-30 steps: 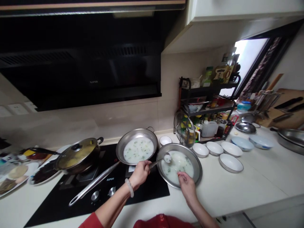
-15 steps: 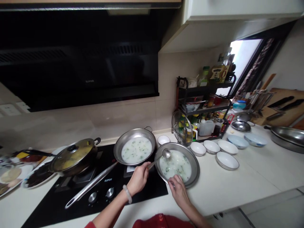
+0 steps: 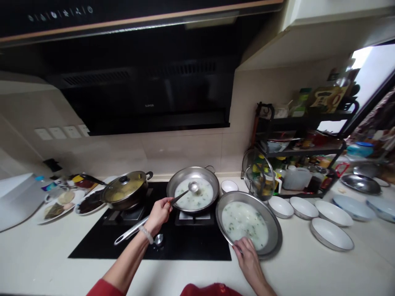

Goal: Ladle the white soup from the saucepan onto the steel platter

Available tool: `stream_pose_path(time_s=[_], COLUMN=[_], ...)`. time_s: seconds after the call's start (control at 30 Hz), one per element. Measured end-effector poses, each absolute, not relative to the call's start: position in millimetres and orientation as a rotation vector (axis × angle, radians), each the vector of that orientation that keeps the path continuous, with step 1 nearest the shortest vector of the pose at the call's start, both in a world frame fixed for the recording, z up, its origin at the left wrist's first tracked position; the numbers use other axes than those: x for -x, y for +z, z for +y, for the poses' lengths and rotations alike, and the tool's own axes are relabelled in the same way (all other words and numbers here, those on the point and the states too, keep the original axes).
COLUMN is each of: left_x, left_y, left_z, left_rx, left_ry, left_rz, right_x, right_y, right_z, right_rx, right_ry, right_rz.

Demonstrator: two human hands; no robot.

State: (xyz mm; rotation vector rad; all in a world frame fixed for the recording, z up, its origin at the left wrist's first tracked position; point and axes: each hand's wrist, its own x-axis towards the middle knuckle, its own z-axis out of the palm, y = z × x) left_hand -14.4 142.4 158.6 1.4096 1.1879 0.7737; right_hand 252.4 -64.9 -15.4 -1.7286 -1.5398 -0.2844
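A metal ladle (image 3: 182, 196) is in my left hand (image 3: 159, 213), gripped by its handle. Its bowl hangs over the pan (image 3: 176, 174) on the stove, which holds white soup (image 3: 197, 199) with green bits. With its fingers, my right hand (image 3: 247, 257) pinches the near rim of a wide steel basin (image 3: 274, 238) on the counter. White soup (image 3: 245, 222) with greens fills part of this basin. The pan's long handle (image 3: 129, 233) points toward me at the left, passing below my left forearm.
A lidded pot (image 3: 125, 193) stands on the black stove (image 3: 197, 248) at the left, beside plates of food. Several white bowls (image 3: 331, 233) lie right of the basin. Behind them stand a glass lid (image 3: 257, 172) and a spice rack (image 3: 305, 152). A range hood (image 3: 148, 90) overhangs the stove.
The ladle in my left hand has moved left, from over the basin to over the pan. My right hand stays at the basin's rim. The view has turned left.
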Motion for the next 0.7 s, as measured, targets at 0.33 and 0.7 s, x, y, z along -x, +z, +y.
stream_pose_path(time_s=[0.33, 0.7], left_x=[28.6, 23.7], left_y=[150.6, 134.8], left_z=[149.2, 152.4], left_rx=[-2.074, -1.417], left_ry=[0.566, 0.623], left_rz=[1.527, 1.385], right_x=[-255.3, -255.0], right_y=[-15.8, -13.3], right_z=[-63.6, -64.4], right_rx=[1.699, 1.71], right_ry=[-0.308, -0.302], right_rz=[-1.569, -1.549])
